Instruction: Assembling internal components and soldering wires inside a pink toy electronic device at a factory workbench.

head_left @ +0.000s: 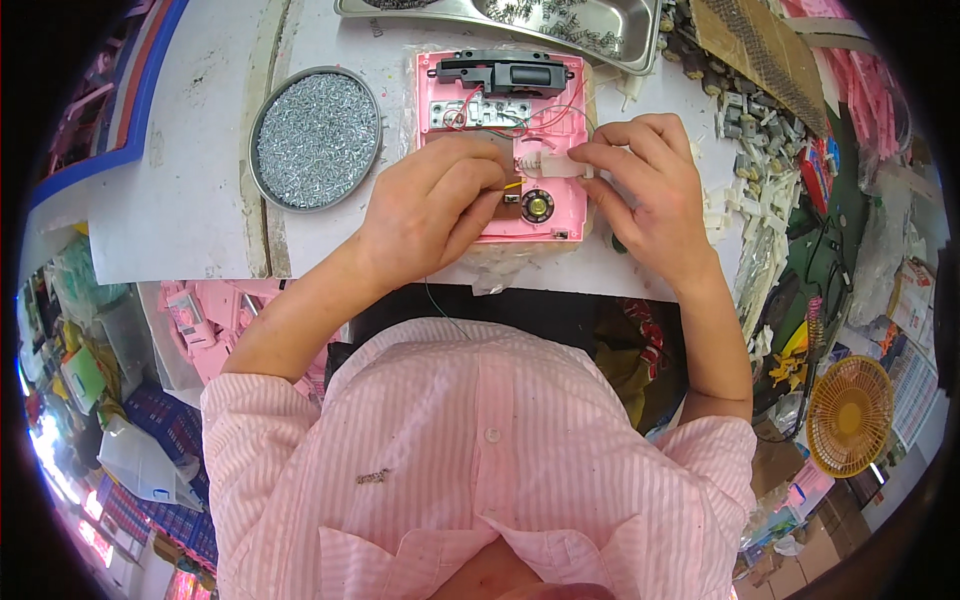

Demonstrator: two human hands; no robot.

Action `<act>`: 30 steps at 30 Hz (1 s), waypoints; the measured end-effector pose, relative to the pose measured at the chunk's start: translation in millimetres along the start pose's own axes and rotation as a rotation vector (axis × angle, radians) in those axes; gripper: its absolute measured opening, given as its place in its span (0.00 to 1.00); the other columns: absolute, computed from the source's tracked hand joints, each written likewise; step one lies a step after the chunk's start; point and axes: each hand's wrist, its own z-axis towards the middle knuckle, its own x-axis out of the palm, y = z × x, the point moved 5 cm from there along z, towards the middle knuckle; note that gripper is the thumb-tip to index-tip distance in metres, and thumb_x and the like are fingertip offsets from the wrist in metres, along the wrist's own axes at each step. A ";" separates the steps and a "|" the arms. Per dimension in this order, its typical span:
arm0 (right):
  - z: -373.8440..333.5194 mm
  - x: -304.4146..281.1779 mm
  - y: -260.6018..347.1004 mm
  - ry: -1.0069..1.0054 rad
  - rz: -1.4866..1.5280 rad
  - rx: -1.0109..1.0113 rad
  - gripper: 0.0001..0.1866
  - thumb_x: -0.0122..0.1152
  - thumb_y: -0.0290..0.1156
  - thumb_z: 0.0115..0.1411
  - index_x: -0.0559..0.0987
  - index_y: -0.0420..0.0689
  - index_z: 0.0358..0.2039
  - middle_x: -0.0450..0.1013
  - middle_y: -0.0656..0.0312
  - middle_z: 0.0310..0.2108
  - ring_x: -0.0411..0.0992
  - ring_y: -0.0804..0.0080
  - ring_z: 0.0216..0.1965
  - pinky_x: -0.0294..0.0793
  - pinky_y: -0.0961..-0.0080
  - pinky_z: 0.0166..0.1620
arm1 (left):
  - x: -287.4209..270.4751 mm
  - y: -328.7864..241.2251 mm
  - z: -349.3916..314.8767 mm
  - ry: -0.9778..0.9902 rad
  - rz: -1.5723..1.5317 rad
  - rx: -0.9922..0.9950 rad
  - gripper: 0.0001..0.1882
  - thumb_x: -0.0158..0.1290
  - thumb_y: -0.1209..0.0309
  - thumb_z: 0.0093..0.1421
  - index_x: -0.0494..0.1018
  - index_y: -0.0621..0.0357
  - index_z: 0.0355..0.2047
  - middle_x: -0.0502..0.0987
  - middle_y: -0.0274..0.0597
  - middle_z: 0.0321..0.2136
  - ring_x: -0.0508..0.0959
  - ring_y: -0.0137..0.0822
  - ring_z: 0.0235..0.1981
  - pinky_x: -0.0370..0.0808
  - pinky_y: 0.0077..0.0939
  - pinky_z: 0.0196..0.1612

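Observation:
A pink plastic housing lies on the white table in front of me. Fitted in it are a black plastic unit at the far end, a silver metal plate, red and green wires, and a small round speaker. My right hand pinches a translucent white plastic piece between thumb and fingers, over the housing's right side. A coil spring is at its left end. My left hand is closed over a brown board; a yellow bit shows by its fingertips, and what they grip is hidden.
A round metal dish of small silver parts stands on the left. At the back is a metal tray with springs. Grey and white plastic parts pile up at the right, below a cardboard sheet. Pink parts lie below the table's left edge.

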 end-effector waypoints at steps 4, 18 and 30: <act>-4.9 9.9 -14.8 -0.063 0.158 0.052 0.16 0.71 0.28 0.46 0.84 0.47 0.39 0.77 0.64 0.39 0.70 0.60 0.43 0.69 0.65 0.46 | 4.9 -1.3 3.3 0.043 0.038 0.036 0.13 0.59 0.82 0.53 0.72 0.61 0.39 0.80 0.49 0.46 0.81 0.49 0.41 0.79 0.36 0.40; -31.1 -37.2 -54.9 -0.125 0.003 0.236 0.17 0.68 0.30 0.49 0.84 0.48 0.42 0.75 0.58 0.46 0.70 0.55 0.48 0.69 0.61 0.54 | 9.3 -4.6 18.5 0.297 0.142 0.069 0.13 0.60 0.75 0.54 0.73 0.57 0.40 0.80 0.39 0.50 0.79 0.43 0.41 0.79 0.35 0.40; -42.0 -42.0 -85.0 -0.301 0.286 0.562 0.12 0.67 0.25 0.54 0.79 0.45 0.40 0.75 0.65 0.23 0.73 0.72 0.27 0.70 0.73 0.37 | 9.6 -11.6 59.3 0.265 -0.238 -0.497 0.16 0.62 0.73 0.57 0.73 0.60 0.45 0.80 0.44 0.37 0.78 0.39 0.28 0.75 0.31 0.31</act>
